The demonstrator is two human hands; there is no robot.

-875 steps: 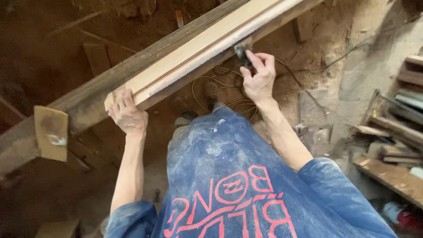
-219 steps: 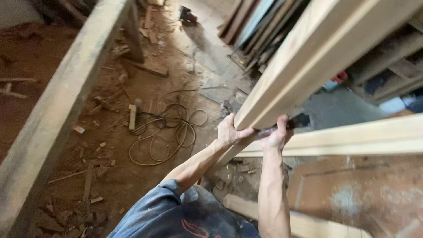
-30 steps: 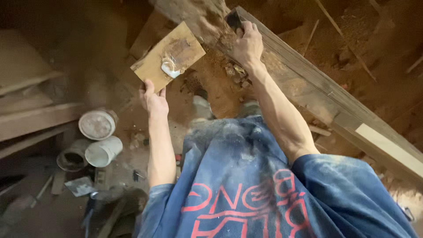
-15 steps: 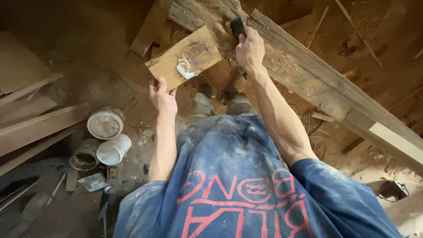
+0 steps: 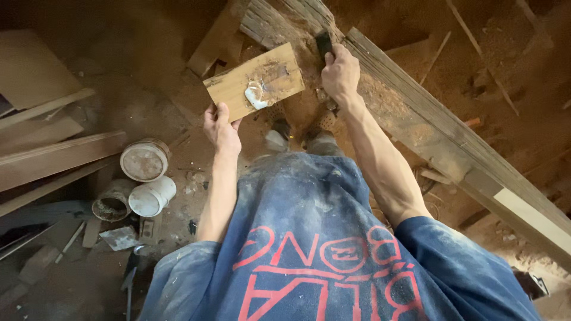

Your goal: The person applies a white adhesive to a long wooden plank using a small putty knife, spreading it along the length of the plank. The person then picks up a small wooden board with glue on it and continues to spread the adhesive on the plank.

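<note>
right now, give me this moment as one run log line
left hand: holds board with white paste | right hand: grips dark tool at beam | tubs on floor, left

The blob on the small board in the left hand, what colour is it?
White blob, on the tan board; head view.

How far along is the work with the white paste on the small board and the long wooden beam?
Done: a blob of white paste already lies on the small rectangular wooden board, which the left hand holds by its lower edge. In hand: the right hand presses a dark flat tool against the long rough wooden beam. Left: most of the paste is unspread, and the beam shows no white filler.
</note>
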